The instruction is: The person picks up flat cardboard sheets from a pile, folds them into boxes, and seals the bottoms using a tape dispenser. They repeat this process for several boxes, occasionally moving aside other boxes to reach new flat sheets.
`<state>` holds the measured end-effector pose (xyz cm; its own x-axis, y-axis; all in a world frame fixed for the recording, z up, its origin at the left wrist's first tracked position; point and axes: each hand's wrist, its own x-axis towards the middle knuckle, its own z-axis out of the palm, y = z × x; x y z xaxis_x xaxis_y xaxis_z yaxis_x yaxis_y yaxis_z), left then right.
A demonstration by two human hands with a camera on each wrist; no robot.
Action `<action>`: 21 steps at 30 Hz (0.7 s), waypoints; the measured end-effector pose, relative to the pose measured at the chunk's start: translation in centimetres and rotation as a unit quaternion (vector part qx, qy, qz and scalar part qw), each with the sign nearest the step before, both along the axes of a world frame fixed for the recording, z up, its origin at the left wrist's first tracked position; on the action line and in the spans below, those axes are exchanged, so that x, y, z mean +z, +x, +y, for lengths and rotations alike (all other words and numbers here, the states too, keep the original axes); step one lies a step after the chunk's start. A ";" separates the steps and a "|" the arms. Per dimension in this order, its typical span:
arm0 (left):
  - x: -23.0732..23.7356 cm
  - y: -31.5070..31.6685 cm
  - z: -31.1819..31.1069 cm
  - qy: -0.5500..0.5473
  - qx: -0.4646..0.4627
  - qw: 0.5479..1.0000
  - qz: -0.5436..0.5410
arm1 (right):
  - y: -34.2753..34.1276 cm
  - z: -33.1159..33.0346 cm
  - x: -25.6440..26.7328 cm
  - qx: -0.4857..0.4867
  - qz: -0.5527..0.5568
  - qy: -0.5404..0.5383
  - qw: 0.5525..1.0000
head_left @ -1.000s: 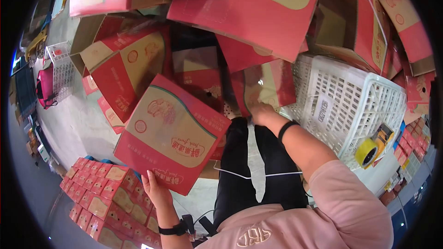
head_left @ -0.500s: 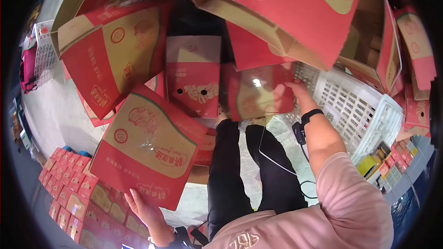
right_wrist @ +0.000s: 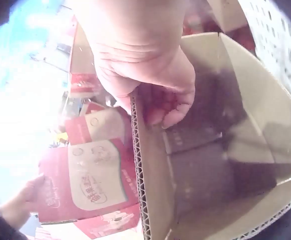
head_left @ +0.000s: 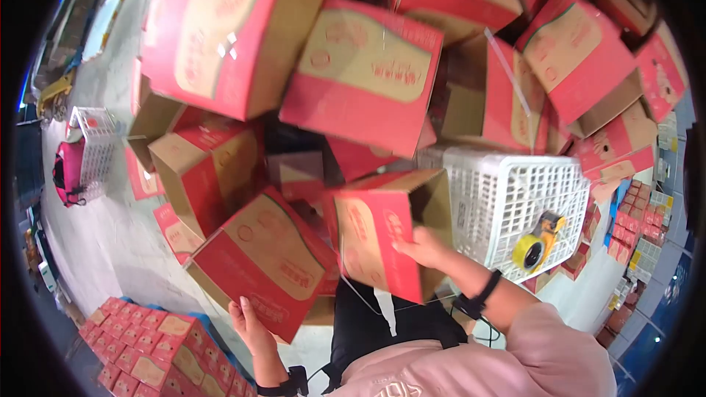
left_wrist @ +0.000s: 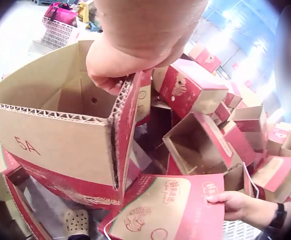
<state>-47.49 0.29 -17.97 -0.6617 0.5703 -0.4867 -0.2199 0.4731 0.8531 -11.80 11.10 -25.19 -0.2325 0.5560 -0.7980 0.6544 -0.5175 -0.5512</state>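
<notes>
My left hand (head_left: 255, 332) grips the rim of a red and tan cardboard fruit box (head_left: 254, 250) at the lower left of the head view. The left wrist view shows its fingers curled over the corrugated edge, near a corner of the open-topped box marked 5A (left_wrist: 50, 132). My right hand (head_left: 428, 248) pinches the rim of a second fruit box (head_left: 365, 231), in front of my legs. In the right wrist view, the fingers reach inside the box's bare brown interior (right_wrist: 210, 170), with the thumb side outside.
A white plastic crate (head_left: 515, 198) stands at the right, a yellow tape dispenser (head_left: 537, 246) on it. Many loose, open boxes (head_left: 368, 66) are heaped ahead. Stacked boxes (head_left: 162, 345) fill the lower left. Another white crate (head_left: 95, 147) is at the far left.
The right hand has taken the box between my legs by its rim and raised and turned it, so its open side shows. The left hand keeps its box, now tilted slightly differently.
</notes>
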 end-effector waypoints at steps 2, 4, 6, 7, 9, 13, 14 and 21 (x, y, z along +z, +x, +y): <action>2.2 0.2 2.2 0.026 -0.007 0.999 -0.046 | 1.9 2.2 7.9 -0.015 0.020 0.053 0.998; 3.4 0.0 4.4 0.045 -0.023 0.998 -0.039 | 4.0 4.0 14.6 -0.110 0.094 0.038 0.989; 4.0 -0.1 6.2 0.075 -0.095 0.992 -0.020 | 6.3 5.5 20.7 -0.205 0.097 0.021 0.974; 5.1 0.8 8.0 0.083 -0.100 0.992 -0.002 | 7.8 6.0 23.2 -0.246 0.119 0.059 0.960; 5.7 1.0 10.6 0.099 -0.093 0.988 -0.068 | 10.1 7.5 27.9 -0.341 0.163 0.143 0.915; 2.9 0.0 14.5 0.091 -0.067 0.991 -0.069 | 14.3 12.9 32.2 -0.422 0.128 0.340 0.831; 2.9 -0.6 14.5 0.093 -0.060 0.992 -0.067 | 15.0 14.7 32.3 -0.499 0.131 0.393 0.761; -0.9 -1.8 12.9 -0.008 -0.221 0.969 0.109 | 20.2 20.1 14.6 -0.431 -0.014 0.109 0.896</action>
<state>-49.31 13.20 -18.86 -0.4419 0.8155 -0.3737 0.1926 0.4931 0.8484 8.35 31.17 -10.54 0.3759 0.6623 -0.6481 0.0791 -0.7198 -0.6896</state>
